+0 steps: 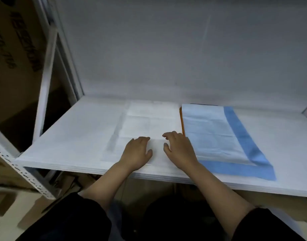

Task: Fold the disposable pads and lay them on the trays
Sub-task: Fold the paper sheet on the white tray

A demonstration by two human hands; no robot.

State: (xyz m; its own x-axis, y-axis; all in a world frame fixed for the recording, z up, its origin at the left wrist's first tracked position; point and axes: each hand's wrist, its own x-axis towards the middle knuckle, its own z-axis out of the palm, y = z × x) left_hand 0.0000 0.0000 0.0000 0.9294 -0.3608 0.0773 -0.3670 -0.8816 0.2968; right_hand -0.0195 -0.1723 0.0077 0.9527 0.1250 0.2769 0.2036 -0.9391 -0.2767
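Dark sleeves (65,221) sit nearest us, bare forearms reaching out over the white shelf board (65,136). Our left hand (137,153) lies flat, fingers relaxed, on the white creased disposable pad (145,124) spread mid-shelf. Our right hand (178,150) rests just beside it on the same pad, fingers loosely spread, gripping nothing. Right of that we see the blue-bordered white pad (217,136), folded, lying over a thin orange tray (181,122) whose edge peeks out on its left side.
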